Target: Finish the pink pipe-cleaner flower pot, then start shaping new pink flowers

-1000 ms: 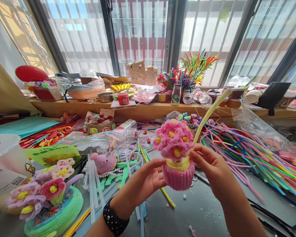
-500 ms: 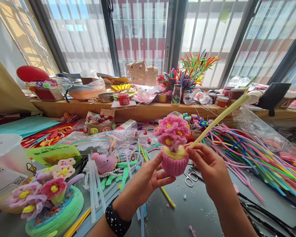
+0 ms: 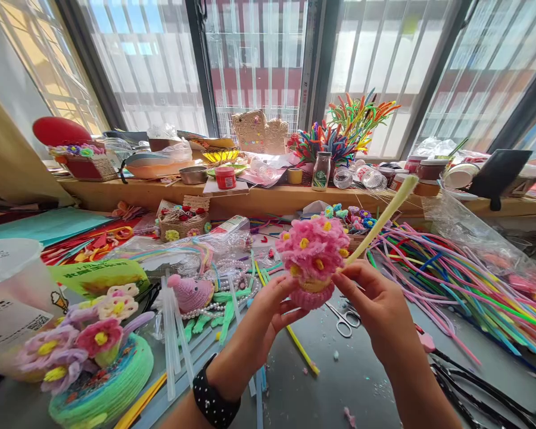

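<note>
My left hand [image 3: 268, 313] grips a small pink pot [image 3: 311, 298] made of fuzzy pipe cleaner, with a yellow band round its top. A dense bunch of pink fuzzy flowers [image 3: 312, 244] with yellow centres rises from the pot and leans toward me. Between thumb and fingers, my right hand [image 3: 370, 304] pinches the lower end of a pale yellow pipe cleaner [image 3: 382, 220], close against the pot's right side. The strip's free end slants up to the right. Whether its lower end joins the pot is hidden by my fingers.
Scissors [image 3: 345, 319] lie on the grey table behind my right hand. Bundled coloured pipe cleaners [image 3: 455, 286] spread at right. Glue sticks [image 3: 170, 339], a pink crafted cone [image 3: 191, 293], a green flower base [image 3: 111, 381] and a plastic cup [image 3: 13, 310] stand left. Black cables [image 3: 477, 387] lie front right.
The pot has tipped so its flowers face me more and its base shows less. The yellow pipe cleaner's free end has swung left and looks shorter.
</note>
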A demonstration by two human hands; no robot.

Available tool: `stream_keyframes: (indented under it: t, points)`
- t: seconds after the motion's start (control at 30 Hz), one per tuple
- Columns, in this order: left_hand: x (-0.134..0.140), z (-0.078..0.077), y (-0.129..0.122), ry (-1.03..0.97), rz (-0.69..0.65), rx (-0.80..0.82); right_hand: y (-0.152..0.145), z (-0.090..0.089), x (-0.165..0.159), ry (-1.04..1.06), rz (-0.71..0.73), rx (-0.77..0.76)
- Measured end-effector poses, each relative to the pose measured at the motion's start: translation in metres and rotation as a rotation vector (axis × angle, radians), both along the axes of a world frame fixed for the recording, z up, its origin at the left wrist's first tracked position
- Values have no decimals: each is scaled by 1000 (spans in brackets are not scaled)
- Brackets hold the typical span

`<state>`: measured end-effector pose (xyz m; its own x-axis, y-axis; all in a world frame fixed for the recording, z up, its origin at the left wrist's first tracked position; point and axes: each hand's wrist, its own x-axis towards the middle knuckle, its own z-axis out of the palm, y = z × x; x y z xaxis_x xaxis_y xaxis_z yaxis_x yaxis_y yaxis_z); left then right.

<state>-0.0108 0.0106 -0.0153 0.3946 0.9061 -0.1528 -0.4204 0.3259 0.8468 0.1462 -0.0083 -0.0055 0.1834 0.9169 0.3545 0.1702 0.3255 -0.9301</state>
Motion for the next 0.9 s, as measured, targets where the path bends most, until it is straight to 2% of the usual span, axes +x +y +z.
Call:
stream_keyframes:
  t: [0.2,0.43,0.67,0.9]
  points:
    - [1,0,-1,-26,-18,11,0,0,-3,-51,-7,-18]
    - [4,10,-1,110,-7,-47,0,0,-3,-56,13,-61]
    - [2,6,-1,91,4,-21,0,1,-2,-24,51,-94]
    - [1,2,0,178,-1,3,2,-2,-1,-105,76,-97]
